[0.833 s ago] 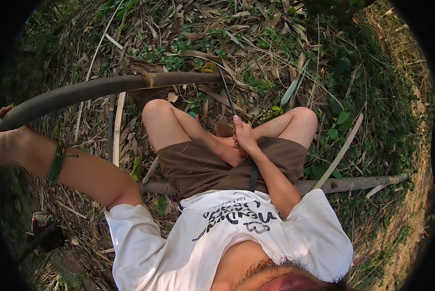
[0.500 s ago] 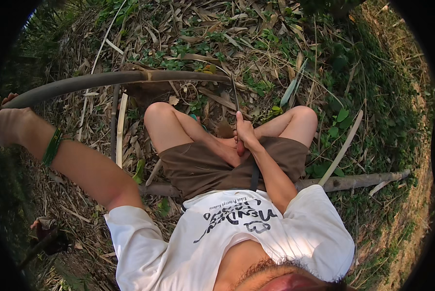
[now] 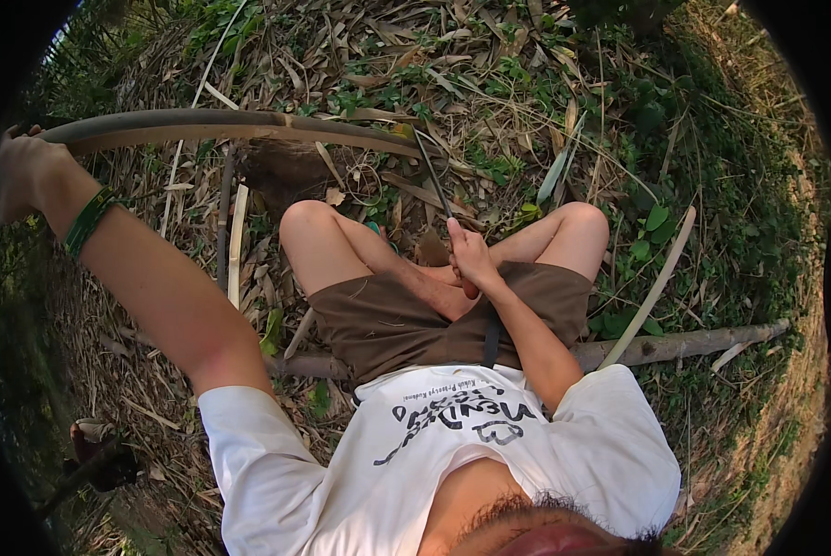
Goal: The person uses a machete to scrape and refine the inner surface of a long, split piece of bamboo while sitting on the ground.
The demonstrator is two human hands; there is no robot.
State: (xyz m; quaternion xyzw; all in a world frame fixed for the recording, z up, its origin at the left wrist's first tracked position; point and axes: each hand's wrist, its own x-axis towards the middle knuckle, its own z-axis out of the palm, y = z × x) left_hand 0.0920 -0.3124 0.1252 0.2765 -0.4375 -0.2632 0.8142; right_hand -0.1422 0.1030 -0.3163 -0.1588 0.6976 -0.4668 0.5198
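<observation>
At the far left, my left hand (image 3: 28, 176) is closed round one end of a long split bamboo piece (image 3: 202, 126). The bamboo spans from there toward the middle, dark on its upper side and paler brown along its lower face, with a node near its right part. In front of my lap, my right hand (image 3: 473, 258) grips the wooden handle of a long thin knife (image 3: 433, 176). Its dark blade points away and slightly left, and the tip meets or overlaps the bamboo's right end; whether it cuts in I cannot tell.
I sit with crossed legs (image 3: 341, 243) on ground strewn with dry leaves (image 3: 406, 74). A brown log or stump (image 3: 286, 171) lies below the bamboo. Pale strips, one left (image 3: 237, 246) and one right (image 3: 654, 283), lie around me. A pole (image 3: 693, 345) crosses behind my thighs.
My left hand has moved farther away, raising the bamboo in the picture and turning its paler face into view. The knife now leans more to the left.
</observation>
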